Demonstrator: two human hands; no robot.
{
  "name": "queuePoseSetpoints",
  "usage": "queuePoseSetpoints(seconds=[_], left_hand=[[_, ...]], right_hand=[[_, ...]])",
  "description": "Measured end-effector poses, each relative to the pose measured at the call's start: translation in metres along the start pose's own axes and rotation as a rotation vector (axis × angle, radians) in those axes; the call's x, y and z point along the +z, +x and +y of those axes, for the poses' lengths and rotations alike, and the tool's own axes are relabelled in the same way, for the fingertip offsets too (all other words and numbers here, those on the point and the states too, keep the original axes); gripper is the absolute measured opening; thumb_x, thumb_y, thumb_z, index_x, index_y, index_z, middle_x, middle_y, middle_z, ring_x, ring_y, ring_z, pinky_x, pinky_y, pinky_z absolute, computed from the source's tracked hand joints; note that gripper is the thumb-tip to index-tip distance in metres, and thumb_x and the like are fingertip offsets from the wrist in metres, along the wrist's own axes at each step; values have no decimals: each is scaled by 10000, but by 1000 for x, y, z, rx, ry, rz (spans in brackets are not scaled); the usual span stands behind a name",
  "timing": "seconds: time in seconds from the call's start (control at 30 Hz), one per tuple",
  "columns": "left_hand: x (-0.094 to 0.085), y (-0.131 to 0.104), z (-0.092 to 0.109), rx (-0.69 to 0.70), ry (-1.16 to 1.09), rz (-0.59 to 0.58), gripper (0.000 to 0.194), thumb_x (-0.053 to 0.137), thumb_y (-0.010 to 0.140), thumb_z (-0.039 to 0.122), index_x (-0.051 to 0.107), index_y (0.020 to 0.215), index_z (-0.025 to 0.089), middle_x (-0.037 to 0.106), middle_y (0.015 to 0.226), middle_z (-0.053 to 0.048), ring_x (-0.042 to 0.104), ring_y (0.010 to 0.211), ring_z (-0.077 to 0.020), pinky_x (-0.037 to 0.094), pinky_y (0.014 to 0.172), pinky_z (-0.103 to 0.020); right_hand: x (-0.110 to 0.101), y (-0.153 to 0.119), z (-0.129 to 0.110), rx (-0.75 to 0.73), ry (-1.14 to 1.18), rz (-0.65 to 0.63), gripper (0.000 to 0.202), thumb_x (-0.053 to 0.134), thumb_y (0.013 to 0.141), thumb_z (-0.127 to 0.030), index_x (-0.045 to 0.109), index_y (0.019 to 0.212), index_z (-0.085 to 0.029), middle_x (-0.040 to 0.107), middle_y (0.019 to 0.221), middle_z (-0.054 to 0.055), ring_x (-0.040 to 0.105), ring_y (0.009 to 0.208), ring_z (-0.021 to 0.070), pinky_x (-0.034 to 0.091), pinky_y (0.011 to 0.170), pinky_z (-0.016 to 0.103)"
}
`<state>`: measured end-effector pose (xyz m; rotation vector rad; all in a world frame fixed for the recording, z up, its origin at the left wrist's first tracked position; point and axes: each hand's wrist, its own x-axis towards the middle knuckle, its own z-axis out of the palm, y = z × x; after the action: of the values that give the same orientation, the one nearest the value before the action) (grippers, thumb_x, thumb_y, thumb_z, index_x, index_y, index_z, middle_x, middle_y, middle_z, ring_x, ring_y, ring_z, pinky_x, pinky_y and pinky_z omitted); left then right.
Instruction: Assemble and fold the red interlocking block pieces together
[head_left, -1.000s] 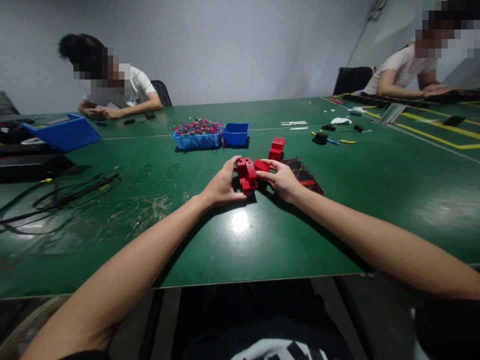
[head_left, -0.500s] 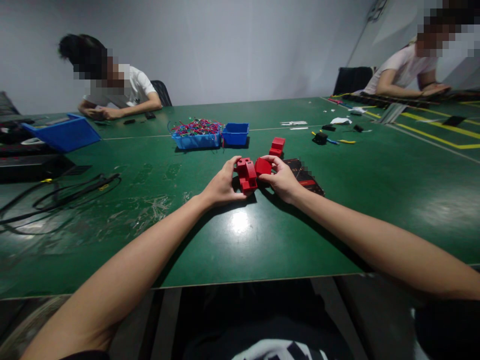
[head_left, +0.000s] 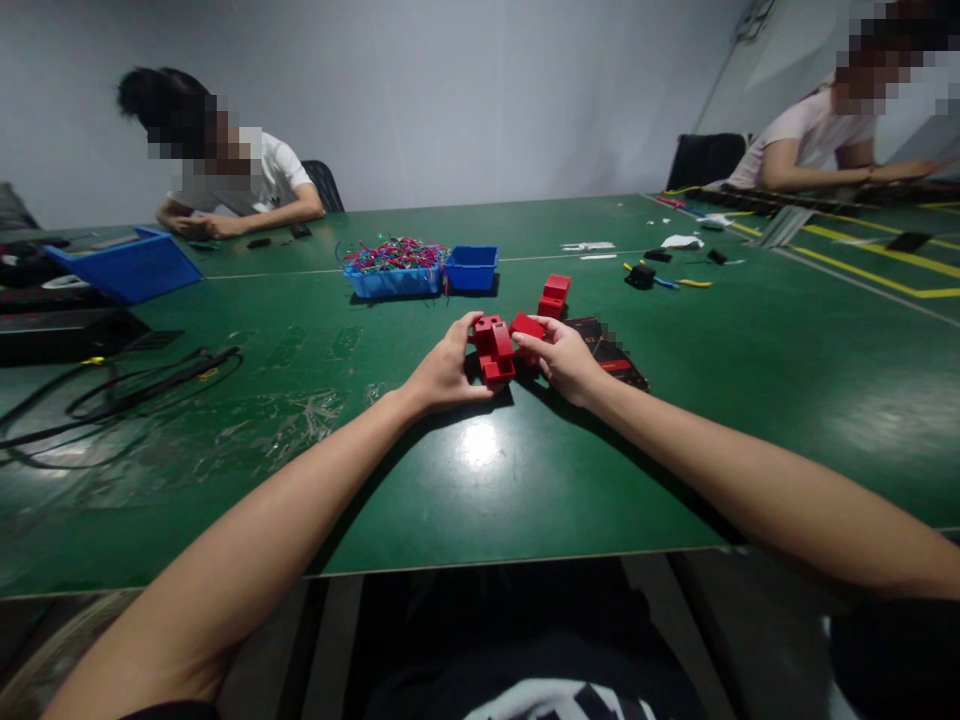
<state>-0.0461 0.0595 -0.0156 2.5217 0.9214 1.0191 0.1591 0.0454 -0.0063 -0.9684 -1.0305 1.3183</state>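
Observation:
My left hand [head_left: 450, 368] is closed round a red notched block [head_left: 493, 350], thumb on the near side and fingers on the far side. Just to the right, my right hand [head_left: 566, 358] pinches a smaller red block [head_left: 528, 325] between thumb and fingers, close beside the first block. Whether the two blocks touch, I cannot tell. Beyond my right hand, another red block [head_left: 554, 292] rests on the green table. A flat black item with red and light print [head_left: 611, 350] lies partly behind my right hand.
A blue bin of colourful wires [head_left: 394, 275] and a smaller blue bin [head_left: 471, 268] stand ahead. Black cables [head_left: 150, 390] and a tilted blue tray [head_left: 127, 265] are at left. Black connectors with coloured leads [head_left: 641, 276] lie right. Two people sit across the table.
The small red block in my right hand has turned, and my right fingers have shifted round it. My left hand and its block stay in place.

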Motion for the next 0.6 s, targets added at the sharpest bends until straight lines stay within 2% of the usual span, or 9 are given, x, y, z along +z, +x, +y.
queuePoseSetpoints(seconds=[0.17,0.33,0.6], left_hand=[[2,-1,-2,24,11,5,1004,798,633,368,243,1448,182,426,1442,-202,461,1343,-349,402,1122,-522],[2,-2,-1,12,4,9,982,782,647,377,245,1441,165,422,1440,-218,475,1325,-351,454,1074,-511],[1,-1,0,17,-4,9,976,781,653,391,249,1438,164,427,1435,-219,486,1313,-348,472,1054,-503]], right_hand=[[4,-1,-8,125,76,-51,278,761,778,-378,582,882,-192,678,725,-14,620,521,93,401,439,193],[6,-1,-10,166,96,-51,268,555,939,-445,584,885,-184,679,685,10,633,510,107,407,419,191],[5,-2,-12,206,132,-4,385,390,1000,-460,606,870,-170,658,654,14,575,458,99,385,413,201]])
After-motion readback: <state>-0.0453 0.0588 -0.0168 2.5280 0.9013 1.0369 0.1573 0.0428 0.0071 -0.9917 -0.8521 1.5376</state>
